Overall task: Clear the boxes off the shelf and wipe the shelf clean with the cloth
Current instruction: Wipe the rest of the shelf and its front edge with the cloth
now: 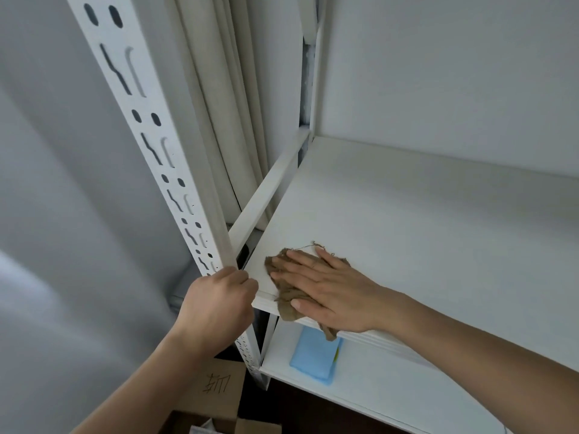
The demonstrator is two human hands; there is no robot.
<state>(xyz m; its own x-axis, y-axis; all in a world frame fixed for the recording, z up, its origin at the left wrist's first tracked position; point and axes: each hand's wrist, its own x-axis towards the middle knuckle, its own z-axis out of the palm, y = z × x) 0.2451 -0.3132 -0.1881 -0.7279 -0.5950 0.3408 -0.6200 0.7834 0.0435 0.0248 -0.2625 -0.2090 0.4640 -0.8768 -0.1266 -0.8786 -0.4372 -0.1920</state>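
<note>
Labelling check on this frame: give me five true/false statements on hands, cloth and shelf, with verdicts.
1. The right hand lies flat on the brown cloth. True.
2. The left hand holds a box. False: it has a grip on the white upright post at the shelf's corner.
3. Boxes stand on the shelf being wiped. False: its visible surface carries only the cloth and the hand.
4. Part of the cloth hangs over the shelf's front edge. True.
5. The blue item lies on the shelf being wiped. False: it lies on the lower shelf.
</note>
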